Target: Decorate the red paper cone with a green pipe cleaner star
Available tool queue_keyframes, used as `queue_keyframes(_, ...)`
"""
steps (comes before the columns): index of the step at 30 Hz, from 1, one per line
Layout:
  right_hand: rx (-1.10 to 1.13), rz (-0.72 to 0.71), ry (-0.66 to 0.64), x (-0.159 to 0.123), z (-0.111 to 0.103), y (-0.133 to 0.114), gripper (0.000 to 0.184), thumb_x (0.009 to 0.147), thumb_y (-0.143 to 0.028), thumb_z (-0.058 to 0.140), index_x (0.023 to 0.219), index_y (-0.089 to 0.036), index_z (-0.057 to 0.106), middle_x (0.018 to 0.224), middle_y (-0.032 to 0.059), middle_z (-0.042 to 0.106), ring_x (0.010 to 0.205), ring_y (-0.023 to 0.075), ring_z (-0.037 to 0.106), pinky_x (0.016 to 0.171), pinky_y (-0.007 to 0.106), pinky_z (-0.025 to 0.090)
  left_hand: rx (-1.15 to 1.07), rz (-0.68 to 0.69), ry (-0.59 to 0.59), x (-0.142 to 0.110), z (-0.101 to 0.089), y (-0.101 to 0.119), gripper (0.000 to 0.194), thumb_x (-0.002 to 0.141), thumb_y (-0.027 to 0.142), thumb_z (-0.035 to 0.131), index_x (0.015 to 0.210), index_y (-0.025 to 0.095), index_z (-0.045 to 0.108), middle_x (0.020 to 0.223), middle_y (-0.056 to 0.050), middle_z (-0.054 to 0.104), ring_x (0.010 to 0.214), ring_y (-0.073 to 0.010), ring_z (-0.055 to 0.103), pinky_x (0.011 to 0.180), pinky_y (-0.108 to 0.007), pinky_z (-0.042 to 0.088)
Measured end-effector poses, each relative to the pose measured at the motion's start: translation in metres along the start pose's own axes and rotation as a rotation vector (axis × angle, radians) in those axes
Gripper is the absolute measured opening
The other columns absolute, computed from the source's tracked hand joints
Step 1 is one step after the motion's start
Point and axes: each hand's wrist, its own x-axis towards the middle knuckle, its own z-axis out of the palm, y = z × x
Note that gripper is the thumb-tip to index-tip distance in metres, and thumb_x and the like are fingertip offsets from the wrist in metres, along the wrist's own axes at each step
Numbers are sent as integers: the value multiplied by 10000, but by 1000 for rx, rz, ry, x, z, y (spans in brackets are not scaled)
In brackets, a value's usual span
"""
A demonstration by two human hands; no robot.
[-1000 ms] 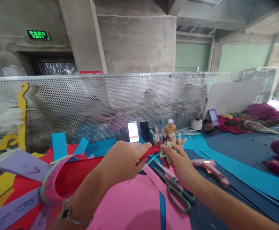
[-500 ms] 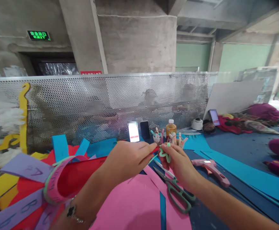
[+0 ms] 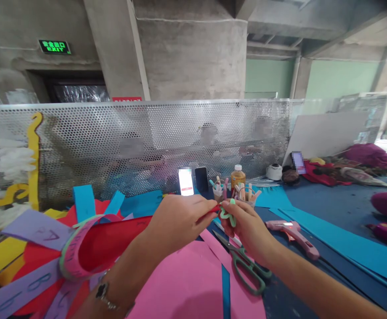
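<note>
My right hand [image 3: 243, 217] is closed in a pinch around a pale green strip [image 3: 229, 215] bent into loops, a bit like a small flower. My left hand [image 3: 183, 217] meets it from the left, fingers pressed together on a small red piece [image 3: 216, 208] that touches the green shape. What exactly the red piece is stays mostly hidden by the fingers. Below both hands lies a large pink sheet [image 3: 180, 279]. Green-handled scissors [image 3: 246, 266] rest under my right forearm, blades partly apart, on narrow pink strips.
A pink glue gun [image 3: 293, 235] lies to the right beside long blue sheets [image 3: 339, 239]. Phones [image 3: 201, 179], cups of markers [image 3: 218, 190] and a bottle [image 3: 238, 177] stand behind my hands. At left sits a red paper flower with lettered purple petals [image 3: 44, 235]. A perforated metal screen [image 3: 167, 133] rises behind.
The green looped strip has turned slightly and sits a little further left in my right fingers. My left hand stays almost where it was. The view has shifted very slightly.
</note>
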Motion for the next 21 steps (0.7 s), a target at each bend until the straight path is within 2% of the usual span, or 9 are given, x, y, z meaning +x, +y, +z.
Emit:
queue_keyframes(6, 57, 27, -23, 1, 1, -1, 394, 853, -532, 725, 691, -188, 623, 586, -22, 559, 507, 112, 437, 484, 258, 324, 6, 35, 2, 0, -3, 2, 270, 1041, 329, 494, 1044, 216, 739, 890, -8, 800, 772, -168, 745, 580, -263, 468)
queue_keyframes(13, 155, 147, -33, 2, 2, -14, 540, 753, -733, 658, 716, -196, 610, 580, -25, 554, 486, 119, 442, 468, 252, 312, 33, 42, 25, -2, -2, -4, 326, 1053, 362, 461, 1074, 222, 756, 868, -35, 797, 781, -162, 735, 610, -235, 504)
queue_keyframes(21, 149, 203, 9, 11, -5, -9, 528, 829, -739, 556, 765, -214, 555, 582, -45, 534, 458, 107, 426, 466, 233, 279, 26, -5, 14, -1, -10, -7, 336, 1051, 355, 449, 1077, 244, 766, 888, -27, 797, 805, -158, 731, 630, -234, 512)
